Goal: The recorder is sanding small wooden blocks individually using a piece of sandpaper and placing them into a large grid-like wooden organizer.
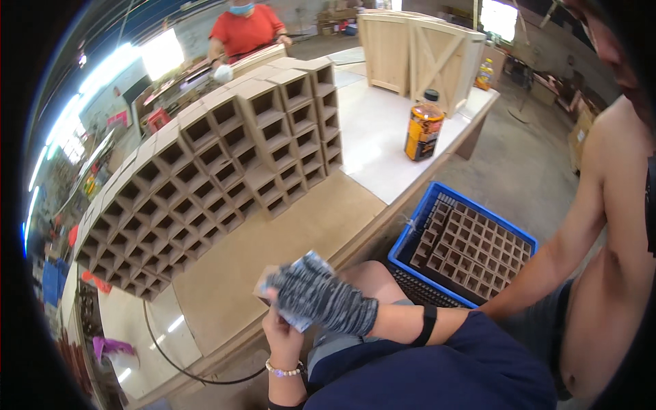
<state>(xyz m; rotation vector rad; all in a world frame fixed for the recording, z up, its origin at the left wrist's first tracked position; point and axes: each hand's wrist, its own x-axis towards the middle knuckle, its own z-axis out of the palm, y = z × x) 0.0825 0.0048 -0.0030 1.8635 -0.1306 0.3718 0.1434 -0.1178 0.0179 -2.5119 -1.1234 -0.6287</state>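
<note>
My left hand (281,340), bare and wearing a beaded bracelet, is closed at the near edge of the table. It grips a small brown square box (262,279), mostly covered by my fingers. My right hand (324,298) wears a grey knitted glove that leaves the fingertips bare. Its fingers are closed round a pale blue-white sheet (298,321) pressed against the box; what the sheet is made of I cannot tell. Past my hands, a tall stack of brown square open-ended boxes (225,160) stands on the table, their openings facing me.
A blue plastic crate (447,191) at the right holds rows of similar boxes. Beside it sits a co-worker, an arm (547,253) near the crate. On the table stand a drink bottle (425,126) and wooden cabinets (417,58). A person in red (244,31) works behind the stack.
</note>
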